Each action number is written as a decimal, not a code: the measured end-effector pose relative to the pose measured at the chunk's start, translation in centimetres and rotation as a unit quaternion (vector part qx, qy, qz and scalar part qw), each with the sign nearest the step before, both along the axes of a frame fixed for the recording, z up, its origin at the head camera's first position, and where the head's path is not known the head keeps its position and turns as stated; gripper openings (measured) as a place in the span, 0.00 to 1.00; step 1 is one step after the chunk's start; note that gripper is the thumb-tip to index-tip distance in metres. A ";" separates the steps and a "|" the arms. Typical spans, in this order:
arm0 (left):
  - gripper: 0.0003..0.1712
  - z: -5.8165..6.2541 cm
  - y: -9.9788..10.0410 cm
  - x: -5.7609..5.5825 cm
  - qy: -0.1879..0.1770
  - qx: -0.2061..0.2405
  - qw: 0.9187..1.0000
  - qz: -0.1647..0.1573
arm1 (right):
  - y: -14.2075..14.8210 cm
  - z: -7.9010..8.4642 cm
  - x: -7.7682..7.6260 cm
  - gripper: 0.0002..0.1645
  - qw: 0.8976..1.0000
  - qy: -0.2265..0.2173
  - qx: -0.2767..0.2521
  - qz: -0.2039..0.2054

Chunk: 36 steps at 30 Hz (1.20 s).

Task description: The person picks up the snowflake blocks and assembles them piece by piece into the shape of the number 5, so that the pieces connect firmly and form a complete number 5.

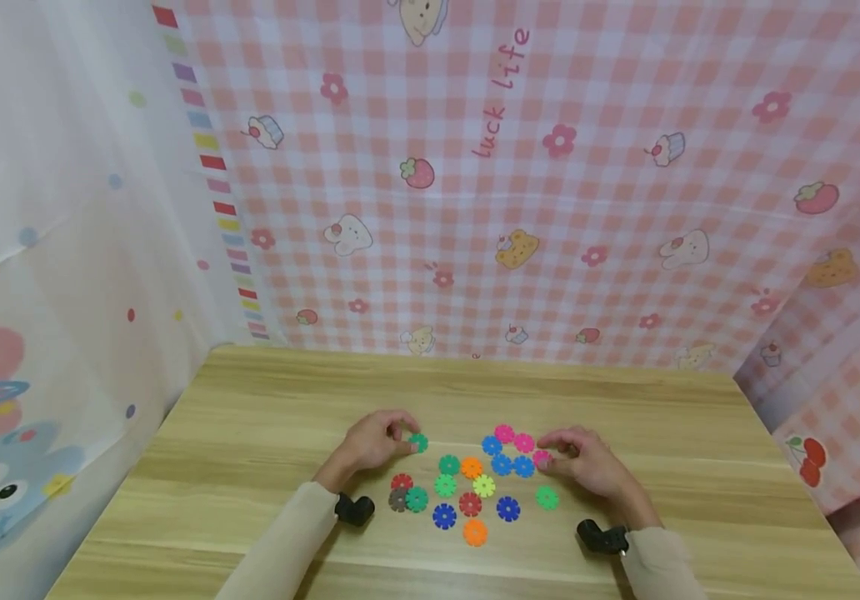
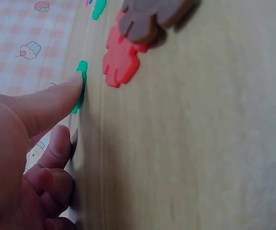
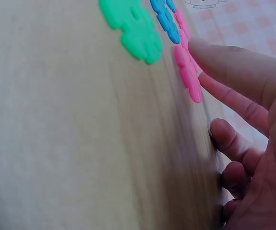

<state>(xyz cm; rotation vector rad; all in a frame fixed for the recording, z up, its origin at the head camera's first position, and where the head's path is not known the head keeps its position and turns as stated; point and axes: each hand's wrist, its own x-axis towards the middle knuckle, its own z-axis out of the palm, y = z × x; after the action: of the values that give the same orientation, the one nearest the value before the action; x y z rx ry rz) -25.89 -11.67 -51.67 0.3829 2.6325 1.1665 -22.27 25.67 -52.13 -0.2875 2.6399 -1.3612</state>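
Head view got the whole spread, and the wrist views filled in the close-up stuff. The left hand (image 1: 379, 442) had its thumb and forefinger almost together, pinching a dark green disc (image 1: 419, 443) at the far left of the scatter. Its own wrist view showed the thumb tip right on that disc and the other fingers loosely curled, which was hard to see from above. That close-up also made it obvious that a brown disc (image 2: 142, 24) lay partly over a red disc (image 2: 121, 62). The right hand (image 1: 583, 458) had thumb and forefinger barely parted, holding a pink disc (image 1: 542, 460) just right of a blue disc (image 1: 523, 466); the right wrist view had both fingertips at the pink one, plus a light green disc (image 3: 142, 40) on its near side. The other discs (image 1: 471, 504) sat mostly between the hands or nearer. As for room, a broad strip of table (image 1: 310, 383) ran between the discs and the far edge, by a pink checked cloth (image 1: 595, 208), with more wood beyond each hand toward the left and right edges.
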 end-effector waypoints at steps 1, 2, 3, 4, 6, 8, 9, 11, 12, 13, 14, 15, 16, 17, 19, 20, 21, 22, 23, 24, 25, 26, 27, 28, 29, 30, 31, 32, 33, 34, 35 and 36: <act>0.09 0.0 0.0 0.0 0.000 0.001 1.000 0.001 | -0.1 0.0 0.0 0.19 1.000 0.000 0.001 -0.003; 0.08 -0.1 0.0 -0.1 0.000 0.002 1.000 0.001 | -0.1 0.0 0.0 0.19 1.000 0.002 0.000 -0.004; 0.08 -0.1 0.0 -0.1 -0.001 0.003 1.000 0.002 | -0.1 0.0 0.0 0.18 1.000 0.002 -0.003 -0.004; 0.08 -0.1 0.0 -0.1 -0.002 0.003 1.000 0.003 | -0.1 0.0 0.0 0.18 1.000 0.002 -0.002 -0.004; 0.07 -0.1 0.0 -0.1 -0.003 0.003 1.000 0.005 | -0.1 0.0 -0.1 0.18 1.000 0.007 0.002 -0.005; 0.08 -0.2 0.0 -0.1 -0.001 0.002 1.000 0.006 | 0.0 -0.2 -0.1 0.17 1.000 0.012 0.007 -0.002; 0.08 -0.2 0.0 0.0 -0.002 0.003 1.000 0.008 | 0.0 -0.2 -0.1 0.17 1.000 0.015 0.011 -0.001; 0.08 -0.2 0.0 0.0 -0.004 0.006 1.000 0.010 | -0.1 -0.2 0.0 0.15 0.999 0.022 0.023 -0.001; 0.08 -0.1 0.0 0.0 -0.005 0.008 1.000 0.011 | -0.1 -0.2 0.0 0.14 0.999 0.023 0.027 -0.001; 0.08 -0.1 0.1 0.0 -0.006 0.011 1.000 0.012 | -0.1 -0.2 0.0 0.13 0.999 0.023 0.031 -0.002; 0.08 0.0 0.1 0.1 -0.008 0.013 1.000 0.015 | -0.1 -0.1 0.0 0.13 0.999 0.023 0.034 -0.002; 0.09 0.1 0.1 0.1 -0.009 0.015 1.000 0.016 | -0.2 -0.1 0.0 0.12 0.999 0.022 0.038 -0.003; 0.09 0.1 0.2 0.2 -0.008 0.014 1.000 0.016 | -0.2 0.0 0.0 0.11 0.999 0.020 0.040 -0.005; 0.09 0.1 0.2 0.2 -0.003 0.010 1.000 0.015 | -0.2 0.0 0.0 0.11 0.999 0.022 0.042 -0.003; 0.09 0.2 0.3 0.3 0.010 0.003 1.000 0.014 | -0.2 0.1 0.1 0.11 0.999 0.024 0.041 -0.006; 0.09 0.2 0.4 0.4 0.016 -0.001 1.000 0.014 | -0.3 0.1 0.1 0.12 0.999 0.028 0.038 -0.007; 0.09 0.2 0.4 0.5 0.022 -0.002 1.000 0.013 | -0.3 0.1 0.2 0.12 0.999 0.032 0.036 -0.004; 0.09 0.2 0.5 0.5 0.029 -0.001 0.999 0.014 | -0.3 0.1 0.2 0.12 0.999 0.038 0.029 -0.002; 0.09 0.2 0.5 0.6 0.034 0.004 0.999 0.013 | -0.3 0.1 0.3 0.12 0.999 0.043 0.024 0.002; 0.10 0.2 0.6 0.6 0.035 0.010 0.999 0.013 | -0.4 0.0 0.4 0.12 0.999 0.044 0.017 -0.003; 0.10 0.1 0.6 0.6 0.035 0.018 0.999 0.014 | -0.4 0.0 0.5 0.12 0.999 0.045 0.012 -0.004; 0.10 0.0 0.6 0.7 0.033 0.027 0.999 0.014 | -0.5 0.0 0.6 0.12 0.999 0.046 0.007 -0.009; 0.10 0.0 0.6 0.7 0.031 0.036 0.999 0.014 | -0.4 0.0 0.7 0.11 0.999 0.045 0.005 -0.012; 0.10 -0.1 0.6 0.8 0.032 0.044 0.998 0.014 | -0.4 0.0 0.8 0.11 0.999 0.042 0.001 -0.018; 0.09 -0.1 0.5 0.8 0.031 0.052 0.998 0.015 | -0.4 0.0 0.9 0.10 0.999 0.040 0.001 -0.024; 0.08 -0.2 0.5 0.9 0.032 0.059 0.998 0.017 | -0.4 0.0 1.0 0.10 0.999 0.036 0.000 -0.032; 0.07 -0.2 0.5 0.9 0.034 0.067 0.997 0.021 | -0.3 0.1 1.1 0.10 0.999 0.034 0.000 -0.033; 0.07 -0.1 0.5 1.0 0.039 0.074 0.996 0.023 | -0.2 0.2 1.1 0.10 0.999 0.033 -0.001 -0.035; 0.06 -0.1 0.4 1.0 0.043 0.080 0.996 0.027 | -0.1 0.3 1.1 0.11 0.999 0.030 -0.002 -0.034; 0.05 0.1 0.4 1.1 0.046 0.087 0.995 0.030 | 0.0 0.5 1.2 0.11 0.999 0.027 -0.005 -0.032; 0.05 0.2 0.4 1.1 0.048 0.093 0.994 0.033 | 0.1 0.7 1.2 0.12 0.999 0.024 -0.007 -0.029; 0.05 0.4 0.4 1.2 0.050 0.096 0.993 0.036 | 0.2 0.9 1.2 0.12 0.999 0.019 -0.009 -0.029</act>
<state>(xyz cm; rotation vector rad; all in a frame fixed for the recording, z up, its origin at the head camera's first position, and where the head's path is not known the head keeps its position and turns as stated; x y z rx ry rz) -24.69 -11.24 -51.24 0.3935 2.6454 1.4664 -21.10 25.83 -51.19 -0.2437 2.6881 -1.4111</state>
